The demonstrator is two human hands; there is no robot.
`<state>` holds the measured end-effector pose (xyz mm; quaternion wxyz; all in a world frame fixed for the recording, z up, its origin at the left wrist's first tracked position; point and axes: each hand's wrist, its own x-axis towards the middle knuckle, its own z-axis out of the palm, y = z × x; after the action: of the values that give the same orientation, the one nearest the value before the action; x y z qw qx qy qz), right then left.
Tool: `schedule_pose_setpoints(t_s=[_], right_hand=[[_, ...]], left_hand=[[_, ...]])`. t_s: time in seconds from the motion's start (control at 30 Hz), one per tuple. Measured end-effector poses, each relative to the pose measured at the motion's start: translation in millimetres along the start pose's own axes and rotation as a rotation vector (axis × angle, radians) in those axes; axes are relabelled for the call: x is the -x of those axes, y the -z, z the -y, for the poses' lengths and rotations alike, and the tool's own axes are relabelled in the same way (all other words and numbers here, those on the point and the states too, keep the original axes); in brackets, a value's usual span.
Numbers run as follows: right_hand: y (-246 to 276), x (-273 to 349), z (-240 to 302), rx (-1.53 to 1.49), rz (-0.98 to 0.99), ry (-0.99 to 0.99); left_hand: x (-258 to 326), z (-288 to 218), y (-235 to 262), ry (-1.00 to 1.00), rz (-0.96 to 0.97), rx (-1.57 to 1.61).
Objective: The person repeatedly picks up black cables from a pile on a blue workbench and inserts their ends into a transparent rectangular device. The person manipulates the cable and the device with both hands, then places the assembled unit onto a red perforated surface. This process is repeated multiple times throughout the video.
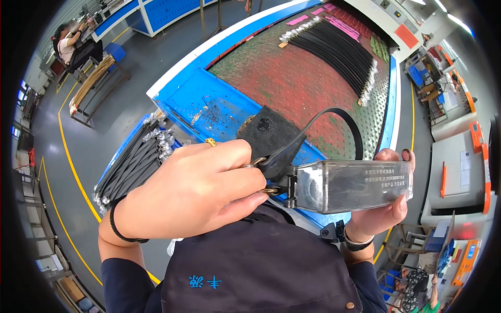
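My left hand [190, 185] is closed in a pinch on a brass-coloured metal buckle [259, 163] at the end of a black strap [344, 112]. From there the strap arches up and to the right, and drops behind a clear plastic box [349, 185] with a dark hinged end. My right hand [378, 219] grips the far right end of this box, thumb in front and fingertips behind. The box lies level in front of my chest, its hinged end close to the left fingers. Beneath the strap a dark square pad [269, 130] rests on the blue metal ledge [209, 104].
Beyond is a machine bed [250, 73] with a worn red-green studded surface. Rows of black strips [334, 52] with wrapped ends lie on it. A blue bin of bundled black strips [130, 167] stands left. A person sits far left [68, 47]; another person is lower right [420, 284].
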<state>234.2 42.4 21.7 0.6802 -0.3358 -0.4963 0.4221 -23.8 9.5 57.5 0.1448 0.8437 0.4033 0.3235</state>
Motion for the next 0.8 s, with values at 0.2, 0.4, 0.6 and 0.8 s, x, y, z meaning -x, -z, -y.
schedule_pose_setpoints(t_s=[0.2,0.4,0.6,0.8], right_hand=[[3.8,-0.9,-4.2,-0.053,0.111,0.041],[-1.3,-1.2,-2.3,0.000,0.069,-0.035],[-0.6,-2.2,-4.0,0.005,0.052,0.002],[1.2,0.0,-6.7,0.038,0.050,0.069]], left_hand=[[0.3,-3.3,1.6,-0.010,0.024,-0.011],[2.1,-5.1,3.5,0.000,0.048,-0.023],[2.7,-3.0,2.7,-0.008,0.047,-0.022],[3.3,-1.4,2.8,0.000,0.049,-0.017]])
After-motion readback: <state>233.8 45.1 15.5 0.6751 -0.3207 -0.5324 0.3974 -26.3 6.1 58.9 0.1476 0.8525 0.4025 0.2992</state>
